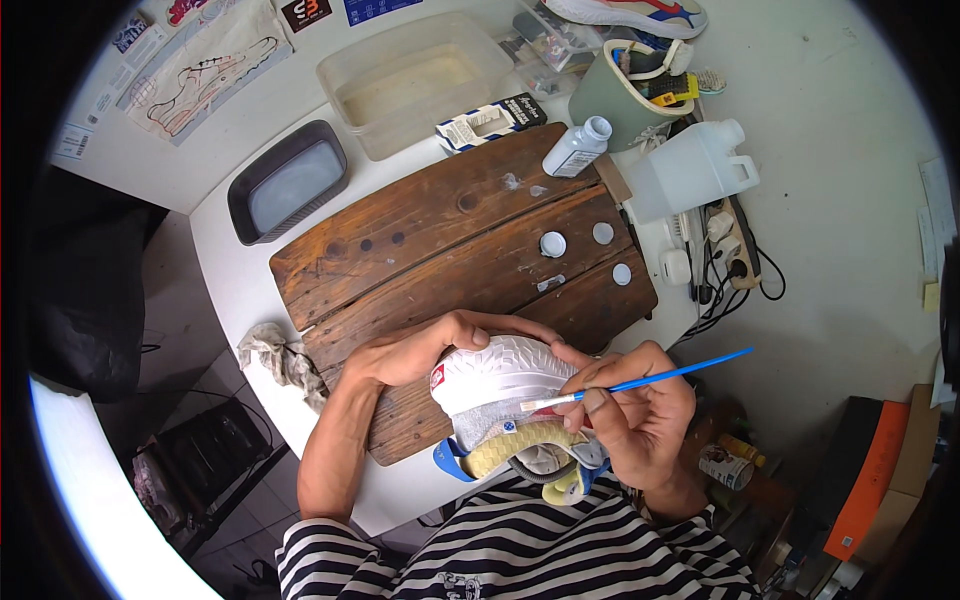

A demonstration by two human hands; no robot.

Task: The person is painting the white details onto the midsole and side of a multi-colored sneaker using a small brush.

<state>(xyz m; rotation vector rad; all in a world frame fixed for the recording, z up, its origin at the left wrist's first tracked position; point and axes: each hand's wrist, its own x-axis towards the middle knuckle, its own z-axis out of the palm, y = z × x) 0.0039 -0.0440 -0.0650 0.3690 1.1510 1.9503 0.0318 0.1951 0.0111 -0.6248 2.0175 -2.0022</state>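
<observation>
My left hand (415, 350) is wrapped over the far side of a sneaker (500, 380), its thumb against the white textured sole. The sneaker lies on its side close to my body, sole facing up and away, with a yellow and blue upper and a small red patch on the sole edge. A thin paintbrush with a blue handle (705, 363) is pinched in my right hand (645, 420). Its pale bristles are at the edge where white sole meets upper; whether they touch cannot be made out. Some right-hand fingers are hidden behind the shoe.
Beneath is a dark wooden board (400, 270) bearing a small open jar (552, 244), pale round lids (603, 233) and a white bottle (577, 148). Around it are a black tray (240, 205), a clear tub (370, 140), a jug (680, 175), a rag (280, 355) and a power strip (742, 240).
</observation>
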